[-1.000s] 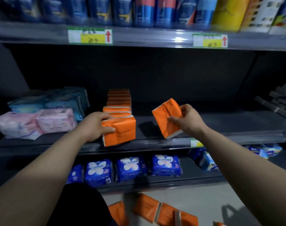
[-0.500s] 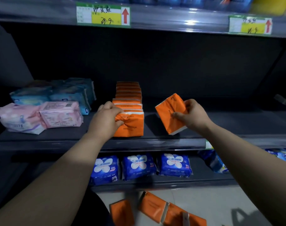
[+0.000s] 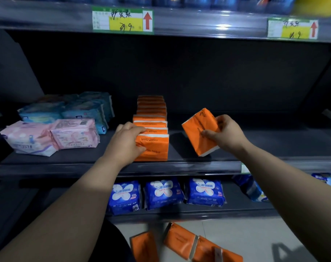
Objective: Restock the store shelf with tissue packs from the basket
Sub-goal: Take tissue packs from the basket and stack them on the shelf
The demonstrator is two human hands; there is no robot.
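Left hand (image 3: 126, 146) grips front orange pack (image 3: 158, 149); right hand (image 3: 227, 135) holds tilted pack (image 3: 197, 129).

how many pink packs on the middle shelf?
2. One pink pack at the far left front of the middle shelf; a second pink pack against its right side, in front of the light blue packs. More could sit hidden behind.

The scene is dim and bluish. A small white glare sits on the upper shelf edge (image 3: 223, 27), so the light probably comes from above. The back panel (image 3: 217, 76) is nearly black. The tilted orange pack (image 3: 195, 129) throws a soft shadow on the shelf board (image 3: 264, 144). Print on the front orange pack (image 3: 157, 146) is soft but readable. Top products (image 3: 179, 0) are blurred; shelf lines bend at the edges.
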